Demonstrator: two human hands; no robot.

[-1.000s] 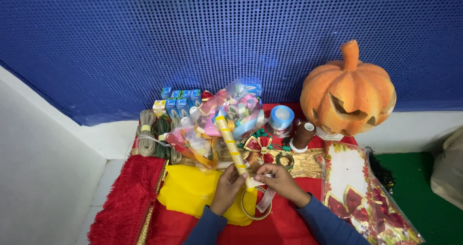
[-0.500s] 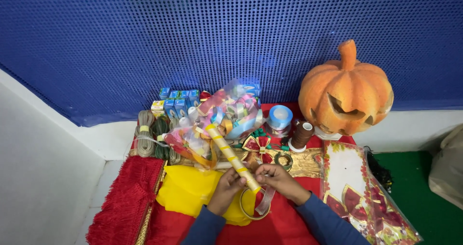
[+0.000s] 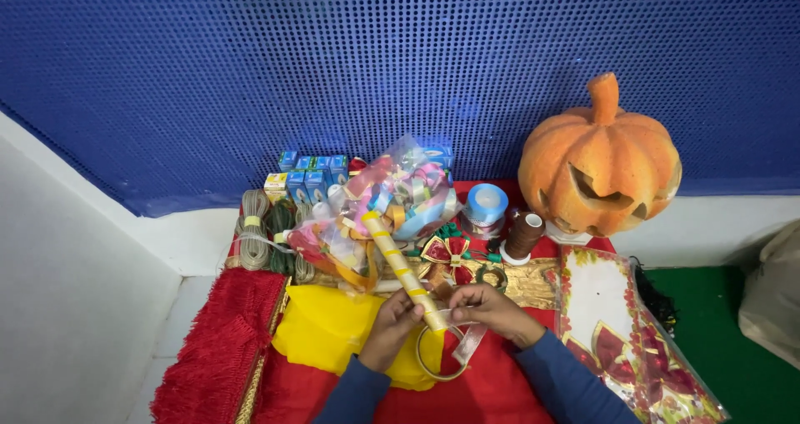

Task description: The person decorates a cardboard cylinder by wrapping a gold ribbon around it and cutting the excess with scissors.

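Clearly the ribbon wrapping is partly done: the stick (image 3: 402, 267), slanting up from frame centre, already shows yellow and pale bands along its length, while a loose tail of pale ribbon (image 3: 468, 341) hangs below the hands, not yet wound. The left hand (image 3: 393, 324) is closed around the stick's lower end; the right hand (image 3: 487, 306) pinches the ribbon beside it. One ring (image 3: 435, 364) lies under them at lower centre. One carved pumpkin (image 3: 600, 164) stands upper right, and one blue ribbon spool (image 3: 486, 203) sits beside one brown spool (image 3: 523, 234).
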